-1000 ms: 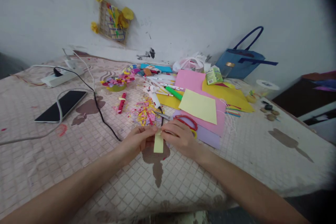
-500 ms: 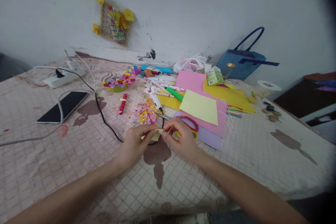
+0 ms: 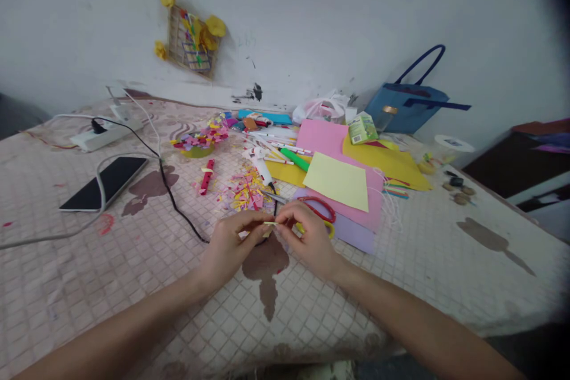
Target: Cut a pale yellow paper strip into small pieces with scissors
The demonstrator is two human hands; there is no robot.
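the left hand (image 3: 234, 243) and the right hand (image 3: 307, 237) meet above the patterned cloth of the surface (image 3: 320, 314), each with thumb and fingers pinched on a small pale yellow paper strip (image 3: 270, 224). the strip sits between the fingertips, mostly hidden by them. just beyond the hands lie scissors (image 3: 319, 208) with red and yellow handles, near a heap of paper scraps (image 3: 249, 190) in pink, yellow and purple. a white glue gun (image 3: 259, 164) rests behind the scraps. to the right, a pale yellow sheet (image 3: 337, 181) lies over a pink sheet (image 3: 323, 138), with a green marker (image 3: 294, 158) at its left edge. on the left are a red strip bundle (image 3: 206, 177), a dark-screened phone (image 3: 104, 184) and a white power strip (image 3: 105, 134). a blue bag (image 3: 407, 108) stands against the wall.
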